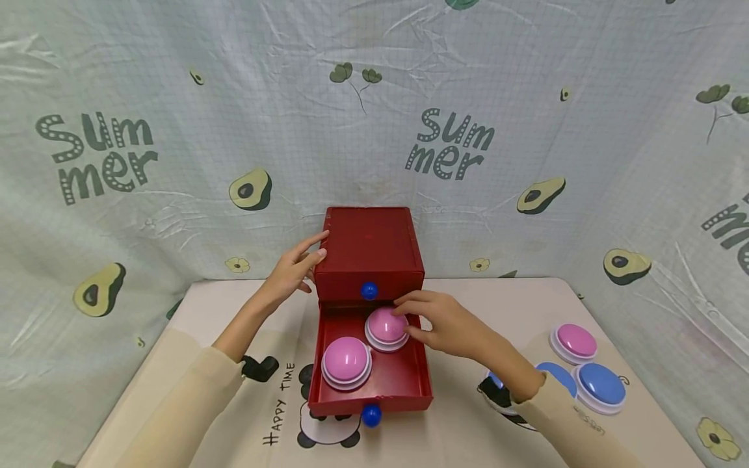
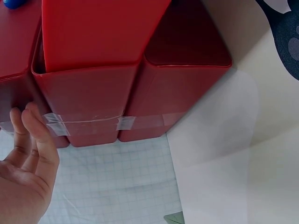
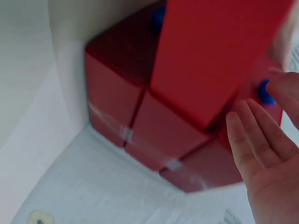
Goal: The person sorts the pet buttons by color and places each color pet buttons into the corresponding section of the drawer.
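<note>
"Summer" repeats in dotted grey letters across the avocado-print backdrop (image 1: pixel 175 130), and "HAPPY TIME" runs beside a panda on the table cover (image 1: pixel 281 409). The left hand (image 1: pixel 290 272) rests straight, relaxed fingers against the left wall of the glossy red drawer box (image 1: pixel 368 250) – taped at its seams in the wrist views. Its lower drawer (image 1: pixel 374 380) stands pulled out, blue knobs (image 1: pixel 369 290) on both fronts. Inside sit two pink dome buttons on white bases: one (image 1: pixel 346 361) front-left, the rear one (image 1: pixel 386 327) under the right hand (image 1: pixel 435 323), whose loosely spread fingers touch its right side. Further right – one pink (image 1: pixel 576 341) and two blue dome buttons (image 1: pixel 601 385) lie on the table.
</note>
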Tool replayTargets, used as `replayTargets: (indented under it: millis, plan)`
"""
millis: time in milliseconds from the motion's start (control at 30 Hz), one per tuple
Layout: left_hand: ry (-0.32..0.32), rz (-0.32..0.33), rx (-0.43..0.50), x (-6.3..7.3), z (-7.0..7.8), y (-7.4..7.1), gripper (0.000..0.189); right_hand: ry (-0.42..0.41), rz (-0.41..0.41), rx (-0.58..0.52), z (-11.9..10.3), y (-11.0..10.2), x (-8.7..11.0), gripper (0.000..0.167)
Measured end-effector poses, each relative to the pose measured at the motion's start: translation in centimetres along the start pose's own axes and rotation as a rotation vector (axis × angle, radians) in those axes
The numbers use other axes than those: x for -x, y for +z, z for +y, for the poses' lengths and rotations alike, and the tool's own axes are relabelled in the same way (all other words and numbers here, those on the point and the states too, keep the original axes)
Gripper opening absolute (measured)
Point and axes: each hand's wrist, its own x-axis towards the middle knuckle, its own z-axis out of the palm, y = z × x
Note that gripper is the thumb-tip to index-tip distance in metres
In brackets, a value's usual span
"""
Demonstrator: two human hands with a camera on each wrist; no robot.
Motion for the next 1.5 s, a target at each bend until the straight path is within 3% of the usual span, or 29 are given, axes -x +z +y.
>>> replayTargets:
  millis: [333,600,833,1133,1500]
  plan:
    - [0.003,-0.003,0.001,0.0,0.1,0.0,0.056,0.033,0.219,-0.002,3.1,-3.6,3.0,0.034]
    - [0.003,-0.005,0.003,0.3,0.0,0.1,0.056,0.071,0.288,0.066,5.5,-5.5,6.2,0.036]
    - [0.004,-0.007,0.006,0.2,-0.1,0.2,0.056,0.231,0.269,0.13,8.3,-6.5,9.9,0.035]
    - [-0.003,-0.003,0.003,0.1,-0.2,0.1,0.056,0.484,0.233,0.076,13.8,-6.9,15.5,0.032]
    - [-0.001,-0.001,0.006,0.2,-0.2,0.1,0.057,0.707,0.087,0.056,17.9,-6.4,19.8,0.047]
